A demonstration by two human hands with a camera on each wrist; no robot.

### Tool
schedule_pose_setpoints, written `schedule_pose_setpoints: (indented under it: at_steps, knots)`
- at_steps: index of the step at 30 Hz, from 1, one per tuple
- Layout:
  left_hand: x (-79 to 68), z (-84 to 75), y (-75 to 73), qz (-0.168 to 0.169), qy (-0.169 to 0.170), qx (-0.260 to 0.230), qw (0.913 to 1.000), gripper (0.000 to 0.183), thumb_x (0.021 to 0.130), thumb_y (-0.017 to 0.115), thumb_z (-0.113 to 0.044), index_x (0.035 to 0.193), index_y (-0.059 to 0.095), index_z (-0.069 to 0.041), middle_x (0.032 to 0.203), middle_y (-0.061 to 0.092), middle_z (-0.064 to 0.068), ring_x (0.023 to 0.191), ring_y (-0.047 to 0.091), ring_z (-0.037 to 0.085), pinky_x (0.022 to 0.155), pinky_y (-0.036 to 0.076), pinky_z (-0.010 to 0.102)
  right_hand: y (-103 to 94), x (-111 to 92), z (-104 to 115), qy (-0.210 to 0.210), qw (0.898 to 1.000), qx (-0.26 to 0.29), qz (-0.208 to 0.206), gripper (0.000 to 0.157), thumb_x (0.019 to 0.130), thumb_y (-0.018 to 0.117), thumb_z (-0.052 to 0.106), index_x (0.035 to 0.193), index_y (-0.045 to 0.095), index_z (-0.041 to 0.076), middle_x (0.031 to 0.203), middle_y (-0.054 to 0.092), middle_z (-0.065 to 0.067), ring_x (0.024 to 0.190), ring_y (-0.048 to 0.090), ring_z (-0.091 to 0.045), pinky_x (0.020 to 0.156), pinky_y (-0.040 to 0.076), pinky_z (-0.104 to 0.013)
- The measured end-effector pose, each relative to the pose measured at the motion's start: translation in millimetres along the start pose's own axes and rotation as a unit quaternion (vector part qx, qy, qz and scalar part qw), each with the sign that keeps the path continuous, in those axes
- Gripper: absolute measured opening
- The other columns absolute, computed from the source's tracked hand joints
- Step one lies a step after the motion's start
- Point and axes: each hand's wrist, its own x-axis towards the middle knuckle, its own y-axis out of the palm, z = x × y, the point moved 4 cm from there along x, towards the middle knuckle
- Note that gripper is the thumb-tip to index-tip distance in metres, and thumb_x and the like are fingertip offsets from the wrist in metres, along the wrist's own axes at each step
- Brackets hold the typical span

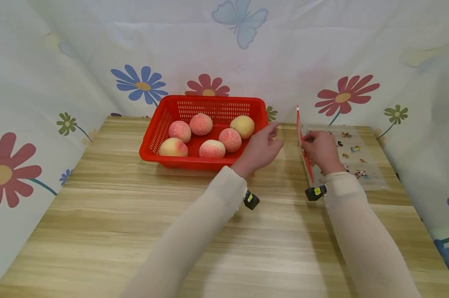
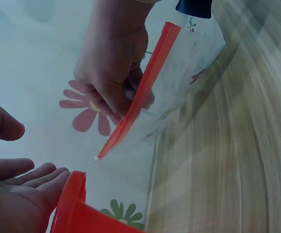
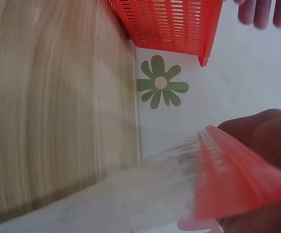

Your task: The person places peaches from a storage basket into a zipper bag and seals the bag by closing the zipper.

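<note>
My right hand (image 1: 322, 151) pinches the red top strip of a clear zip bag (image 1: 360, 155) printed with small cartoon figures. The strip (image 2: 142, 92) stands raised, while the bag's body trails down to the wooden table. My left hand (image 1: 261, 147) is over the right rim of a red plastic basket (image 1: 209, 163), with its fingers extended and nothing in its grasp. In the left wrist view, that hand's fingers (image 2: 28, 179) overlap the basket's red rim. Several pink and cream peaches lie inside the basket, among them a yellowish peach (image 1: 243, 126) nearest the left hand.
Beneath everything is a light wooden table (image 1: 116, 215). A white curtain (image 1: 291, 54) with printed flowers and a butterfly hangs along the back and both sides. A small black wrist camera (image 1: 251, 200) sits below the left cuff, another (image 1: 315, 193) by the right.
</note>
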Motion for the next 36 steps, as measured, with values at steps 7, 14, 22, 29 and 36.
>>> schedule_pose_setpoints:
  at_steps: [7,14,22,29,36]
  knots:
    - [9.9,-0.1,7.4,0.017,-0.029,-0.024,0.9991,0.050,0.101,0.039,-0.022,0.151,0.034,-0.017,0.142,0.053,0.002,0.130,0.052,0.015,0.108,0.043,0.029,-1.1,-0.2,0.6,-0.006,1.000,-0.007,0.003,0.026,0.094,0.056,0.016,0.110,0.066,-0.003,0.102,0.067,-0.022,0.083,0.060,-0.030,0.068,0.054,-0.038]
    - [21.0,2.2,14.8,0.016,-0.048,-0.039,0.9979,0.049,0.101,0.040,-0.023,0.151,0.035,-0.020,0.139,0.055,0.001,0.126,0.055,0.014,0.105,0.046,0.029,-1.9,-0.7,1.6,-0.006,1.000,-0.005,0.005,0.026,0.093,0.055,0.014,0.110,0.066,-0.002,0.102,0.066,-0.022,0.084,0.061,-0.030,0.072,0.055,-0.042]
    - [32.8,-0.3,25.8,0.048,-0.069,-0.050,0.9952,0.051,0.102,0.039,-0.020,0.152,0.030,-0.016,0.138,0.055,0.005,0.099,0.064,0.013,0.086,0.053,0.025,-5.6,-1.0,3.7,0.000,1.000,0.002,0.004,0.024,0.091,0.057,0.014,0.107,0.066,-0.001,0.098,0.067,-0.020,0.079,0.060,-0.028,0.063,0.052,-0.033]
    - [37.5,-3.9,28.5,0.058,-0.090,-0.008,0.9942,0.052,0.102,0.038,-0.021,0.153,0.029,-0.013,0.096,0.062,0.006,0.064,0.051,0.015,0.057,0.042,0.024,-9.9,-3.3,9.5,-0.012,1.000,-0.013,-0.004,0.023,0.090,0.058,0.015,0.105,0.065,-0.001,0.095,0.067,-0.022,0.073,0.063,-0.028,0.057,0.051,-0.029]
    - [40.0,-3.9,29.7,0.068,-0.109,-0.007,0.9917,0.053,0.101,0.046,-0.021,0.151,0.032,-0.010,0.092,0.065,0.008,0.086,0.066,0.014,0.068,0.051,0.020,-14.4,-8.9,18.4,-0.016,1.000,-0.010,-0.008,0.023,0.091,0.058,0.014,0.106,0.065,-0.002,0.096,0.066,-0.021,0.075,0.064,-0.029,0.059,0.055,-0.032]
